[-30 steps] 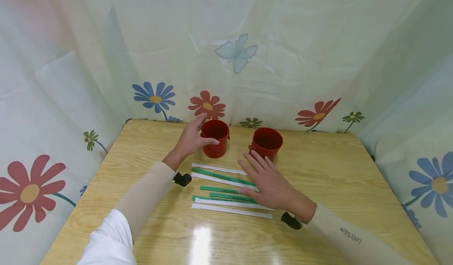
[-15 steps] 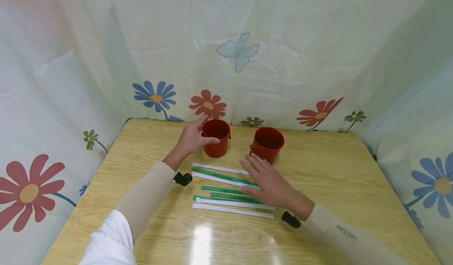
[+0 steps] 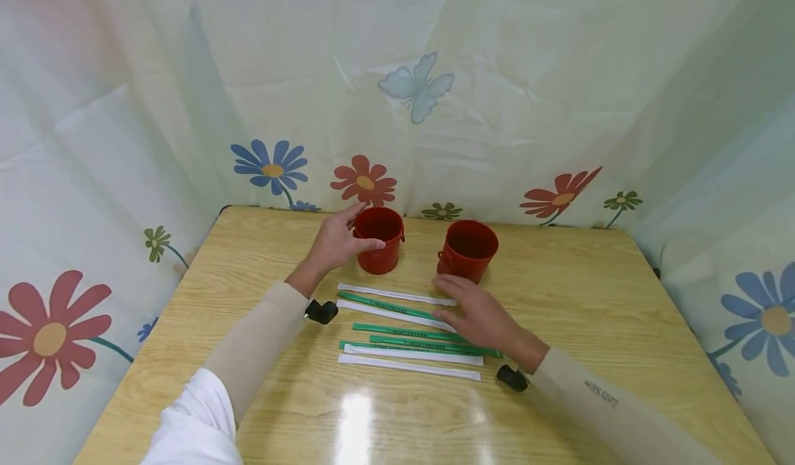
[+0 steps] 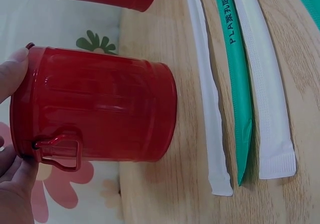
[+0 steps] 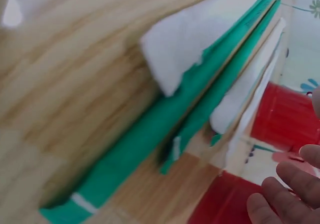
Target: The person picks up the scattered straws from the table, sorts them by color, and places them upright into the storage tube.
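The left hand (image 3: 335, 241) holds the left red bucket (image 3: 380, 256) by its rim between thumb and fingers, seemingly for steadying it. The right hand (image 3: 487, 317), fingers relaxed and gripping nothing visible, hovers at the wrapped straws (image 3: 410, 367), near the right red bucket (image 3: 468, 265); lifting one straw would call for a fine pinch. One green wrapper (image 4: 240, 84) reads "PLA" beside Chinese characters.

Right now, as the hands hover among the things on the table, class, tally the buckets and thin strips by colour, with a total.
Red buckets: 2
Green strips: 4, one partly covered by a white strip
White strips: 4
Total: 10
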A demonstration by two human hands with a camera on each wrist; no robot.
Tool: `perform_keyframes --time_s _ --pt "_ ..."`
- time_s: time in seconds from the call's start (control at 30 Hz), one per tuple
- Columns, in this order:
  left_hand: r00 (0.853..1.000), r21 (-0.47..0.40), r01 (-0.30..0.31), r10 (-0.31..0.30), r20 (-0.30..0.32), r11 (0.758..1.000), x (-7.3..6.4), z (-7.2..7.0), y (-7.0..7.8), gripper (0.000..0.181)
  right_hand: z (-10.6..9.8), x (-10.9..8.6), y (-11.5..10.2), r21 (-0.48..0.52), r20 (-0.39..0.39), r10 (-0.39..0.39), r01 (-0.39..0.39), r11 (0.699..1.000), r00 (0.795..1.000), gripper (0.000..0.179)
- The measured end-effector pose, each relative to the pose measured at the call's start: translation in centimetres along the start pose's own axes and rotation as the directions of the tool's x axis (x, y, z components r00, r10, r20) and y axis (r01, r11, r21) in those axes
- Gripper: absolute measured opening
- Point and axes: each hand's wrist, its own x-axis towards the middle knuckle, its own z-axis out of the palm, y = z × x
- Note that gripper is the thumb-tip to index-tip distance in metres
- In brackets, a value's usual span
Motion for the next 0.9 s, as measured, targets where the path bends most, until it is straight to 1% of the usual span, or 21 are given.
perform_keyframes --time_s 0.13,0.23,0.33,0.63,0.9 --pt "1.0 -0.011 -0.018 0.018 0.002 1.0 0.0 0.0 0.0 0.084 0.4 0.1 0.8 0.08 -0.033 0.036 -0.033 0.996 0.999 0.057" --pt "1.0 -0.017 -0.025 0.025 0.003 1.0 0.0 0.0 0.0 0.081 0.7 0.1 1.4 0.153 -0.046 0.071 -0.063 0.986 0.996 0.05" --pt "1.0 -0.007 -0.022 0.022 0.002 1.0 -0.1 0.0 0.0 0.082 0.9 0.1 1.9 0.191 -0.052 0.097 -0.085 0.978 0.994 0.044" --pt "1.0 0.005 -0.016 0.016 0.003 1.0 -0.1 0.0 0.0 0.082 1.3 0.3 2.3 0.211 -0.058 0.148 -0.133 0.969 0.987 0.035" --pt "1.0 0.008 -0.016 0.016 0.003 1.0 -0.1 0.0 0.1 0.082 1.7 0.6 2.7 0.207 -0.069 0.136 -0.119 0.971 0.988 0.029"
